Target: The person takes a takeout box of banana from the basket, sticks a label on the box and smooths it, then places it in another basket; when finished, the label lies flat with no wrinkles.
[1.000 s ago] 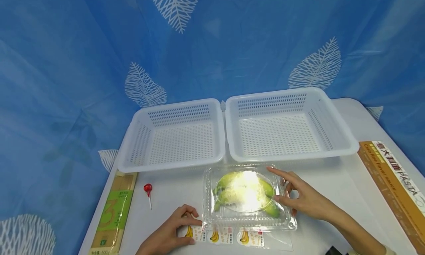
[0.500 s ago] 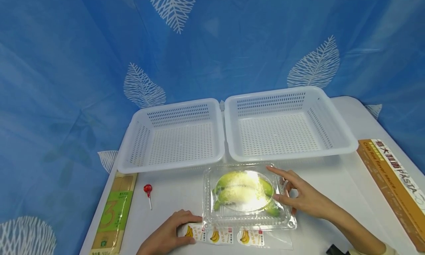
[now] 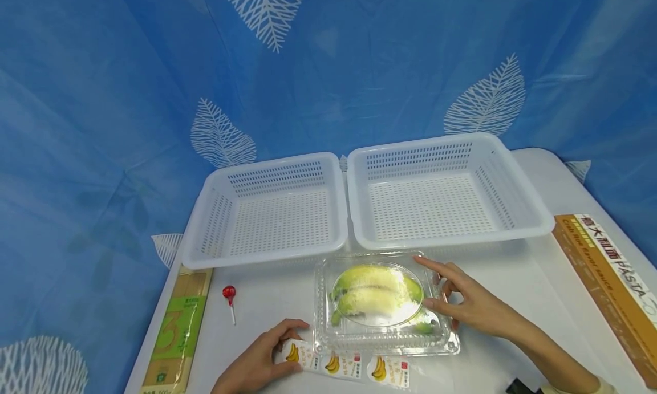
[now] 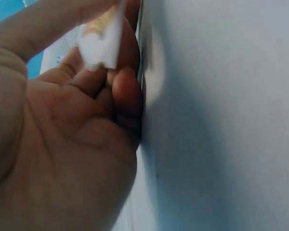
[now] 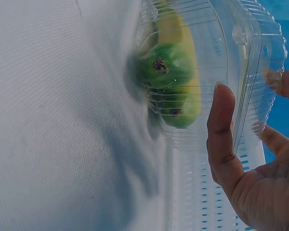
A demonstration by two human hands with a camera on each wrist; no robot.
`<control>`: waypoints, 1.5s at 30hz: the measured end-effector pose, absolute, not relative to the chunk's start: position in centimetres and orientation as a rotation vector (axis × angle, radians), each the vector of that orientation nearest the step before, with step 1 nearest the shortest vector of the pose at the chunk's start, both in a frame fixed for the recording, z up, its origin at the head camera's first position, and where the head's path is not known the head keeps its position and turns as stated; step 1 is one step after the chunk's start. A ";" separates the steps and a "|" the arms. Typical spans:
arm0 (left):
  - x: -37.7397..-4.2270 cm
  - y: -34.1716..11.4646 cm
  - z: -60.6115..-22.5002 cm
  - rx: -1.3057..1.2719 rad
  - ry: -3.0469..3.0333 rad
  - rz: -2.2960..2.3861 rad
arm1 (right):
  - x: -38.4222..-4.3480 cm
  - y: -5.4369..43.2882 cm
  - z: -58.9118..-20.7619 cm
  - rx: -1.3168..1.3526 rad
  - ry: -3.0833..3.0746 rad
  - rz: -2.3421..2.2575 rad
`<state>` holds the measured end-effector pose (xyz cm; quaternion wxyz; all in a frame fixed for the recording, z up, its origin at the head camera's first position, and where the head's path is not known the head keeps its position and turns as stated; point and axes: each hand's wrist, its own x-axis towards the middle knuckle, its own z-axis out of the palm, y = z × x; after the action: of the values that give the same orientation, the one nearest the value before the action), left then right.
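In the head view a clear plastic clamshell box (image 3: 380, 340) holds green-yellow bananas (image 3: 369, 297) at the table's near middle. My right hand (image 3: 467, 305) grips its right end. Seen from the right wrist, fingers lie on both sides of the box's rim, with one finger (image 5: 221, 125) on the underside. Along the near side of the box lies a strip of banana stickers (image 3: 341, 364). The left hand (image 3: 262, 354) pinches the strip's left end, which is a little raised; in the left wrist view a blurred piece of the strip (image 4: 101, 45) shows between thumb and fingers.
Two white perforated baskets (image 3: 267, 256) (image 3: 451, 240) stand behind the box. A red lollipop (image 3: 229, 294) lies at the left, beside a noodle pack (image 3: 177, 331) with a green band. A brown pasta box (image 3: 605, 291) lies along the right edge.
My left fingers lay flatter half a second ago and now curl at the strip. Its left end has lifted and the strip has tilted slightly. The right hand and the box have hardly moved.
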<state>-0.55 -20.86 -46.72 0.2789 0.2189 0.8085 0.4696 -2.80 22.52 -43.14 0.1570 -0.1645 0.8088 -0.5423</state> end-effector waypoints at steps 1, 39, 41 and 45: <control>-0.5 -20.9 -46.7 0.589 2.163 1.280 | -2.8 22.5 -43.1 -0.467 2.312 -1.548; 0.3 -19.8 -41.8 0.873 1.591 1.577 | -1.7 23.5 -43.2 -0.560 2.225 -1.614; 0.1 -19.5 -41.0 0.929 1.623 1.575 | -1.6 23.5 -43.2 -0.578 2.257 -1.608; -0.7 -18.8 -39.7 1.067 1.734 1.550 | -1.7 23.4 -43.1 -0.671 2.387 -1.573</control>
<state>-0.66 -18.81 -39.74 0.2873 0.3996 0.6491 0.5801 -1.74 23.41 -43.10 0.1026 -0.2274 0.8086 -0.5329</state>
